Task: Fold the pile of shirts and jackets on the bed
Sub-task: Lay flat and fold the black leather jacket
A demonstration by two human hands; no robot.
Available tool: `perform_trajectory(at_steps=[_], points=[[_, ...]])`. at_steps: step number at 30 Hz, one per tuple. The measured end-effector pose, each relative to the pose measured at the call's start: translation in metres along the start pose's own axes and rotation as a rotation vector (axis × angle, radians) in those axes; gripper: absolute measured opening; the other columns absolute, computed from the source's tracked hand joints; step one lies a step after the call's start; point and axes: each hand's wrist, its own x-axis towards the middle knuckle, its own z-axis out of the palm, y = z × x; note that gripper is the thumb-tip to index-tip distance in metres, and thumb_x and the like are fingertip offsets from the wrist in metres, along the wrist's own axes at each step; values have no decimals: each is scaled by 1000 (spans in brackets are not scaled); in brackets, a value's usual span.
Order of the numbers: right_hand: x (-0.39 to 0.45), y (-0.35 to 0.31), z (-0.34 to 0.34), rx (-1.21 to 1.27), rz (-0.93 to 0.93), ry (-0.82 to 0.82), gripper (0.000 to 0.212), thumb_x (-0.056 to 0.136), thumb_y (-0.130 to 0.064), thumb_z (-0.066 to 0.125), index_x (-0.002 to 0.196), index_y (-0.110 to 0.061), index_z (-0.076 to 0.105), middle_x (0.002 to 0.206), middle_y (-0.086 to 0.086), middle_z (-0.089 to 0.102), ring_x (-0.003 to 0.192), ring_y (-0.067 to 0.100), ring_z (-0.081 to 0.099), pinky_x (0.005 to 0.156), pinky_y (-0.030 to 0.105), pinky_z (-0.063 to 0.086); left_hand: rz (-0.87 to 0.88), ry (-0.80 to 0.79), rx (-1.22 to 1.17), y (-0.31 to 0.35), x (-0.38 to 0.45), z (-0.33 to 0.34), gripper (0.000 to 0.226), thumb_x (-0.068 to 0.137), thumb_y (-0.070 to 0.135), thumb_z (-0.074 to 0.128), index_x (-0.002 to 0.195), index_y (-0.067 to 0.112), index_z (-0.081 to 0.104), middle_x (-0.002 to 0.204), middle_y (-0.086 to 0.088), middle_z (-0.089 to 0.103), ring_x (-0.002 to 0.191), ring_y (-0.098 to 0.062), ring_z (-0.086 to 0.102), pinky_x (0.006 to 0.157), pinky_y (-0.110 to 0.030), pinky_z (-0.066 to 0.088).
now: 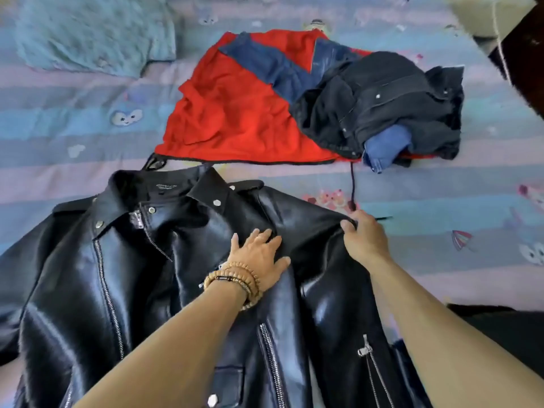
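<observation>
Jacket (147, 275), black and shiny, lies face up and unfolded on the bed (441, 254) before you. Your left hand (260, 257) presses flat on its chest, fingers spread; your right hand (363, 235) pinches the sleeve's (323, 245) upper edge. Beyond it waits the pile (309, 107): a red garment under dark, crumpled jackets. Folding looks barely begun.

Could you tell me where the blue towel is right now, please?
In the head view, the blue towel lies on the bedsheet at far left, left of the red jacket.
</observation>
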Motion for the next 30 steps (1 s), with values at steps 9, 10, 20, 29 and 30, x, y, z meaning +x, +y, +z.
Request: perform_trajectory(at_steps=[9,10,20,29,30], points=[[19,38,24,270,146,-480,45,72,-53,79,106,-25,66,102,-10,70,99,14,65,92,35,52,-7,271,100,5,87,-29,67,94,25,52,151,29,16,154,-1,29,144,-26,19,113,-48,22],[20,42,20,220,104,-525,42,71,-55,79,98,-25,70,95,-9,73,92,12,68,90,35,54,-2,215,128,6,97,-29,73,94,28,54,152,32,10,156,-1,24,146,-26,12,116,-52,13],[58,27,-26,-493,-103,-224,58,73,-43,80,121,-23,54,120,6,60,111,30,56,87,37,45,-65,345,54,8,124,-36,42,92,33,56,130,19,47,130,-10,47,124,-30,44,111,-47,28],[24,-133,59,-167,-672,-121,42,86,-8,53,127,-15,55,125,5,50,92,38,61,74,45,49,-124,806,-302,-126,40,-84,36,97,28,31,107,10,61,103,-13,58,101,-33,52,89,-40,37],[15,-160,73,-122,-763,-138,48,83,-10,56,130,-17,55,129,2,51,92,37,63,74,44,50,-204,824,-392,-149,32,-91,34,95,26,32,106,9,61,104,-14,60,102,-33,52,90,-38,36]])
